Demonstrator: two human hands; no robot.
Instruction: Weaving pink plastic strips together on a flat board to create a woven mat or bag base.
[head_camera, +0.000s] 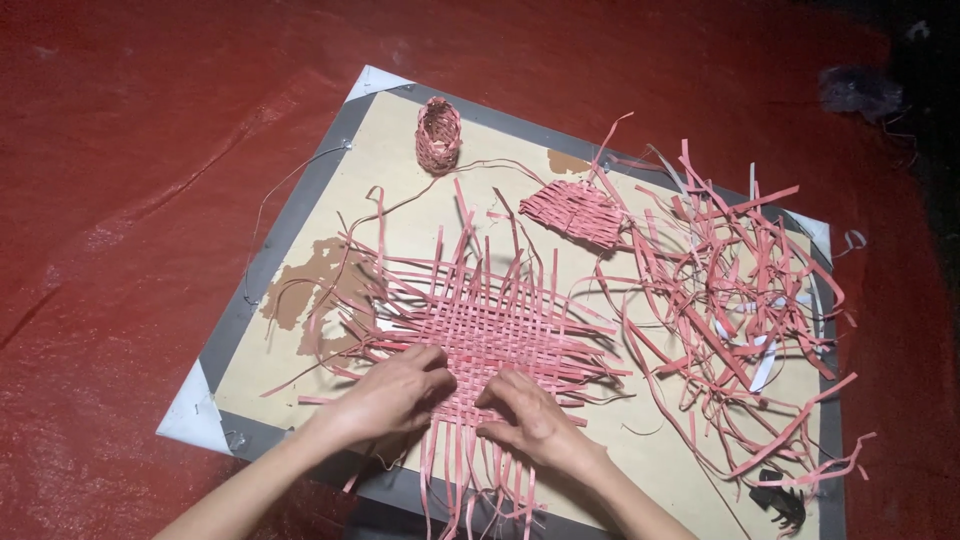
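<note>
A flat woven mat of pink strips (480, 325) lies on a tan board (400, 180), loose strip ends sticking out on all sides. My left hand (392, 393) presses on the mat's near left edge, fingers curled onto the weave. My right hand (528, 415) rests on the near right edge, fingertips pinching at the strips. Both hands touch the mat close together.
A small woven pink cup (438, 134) stands at the board's far edge. A smaller woven patch (575, 210) lies behind the mat. A tangled heap of loose pink strips (730, 300) fills the right side. A black clip (778, 496) lies near right. Red sheeting (130, 200) surrounds the board.
</note>
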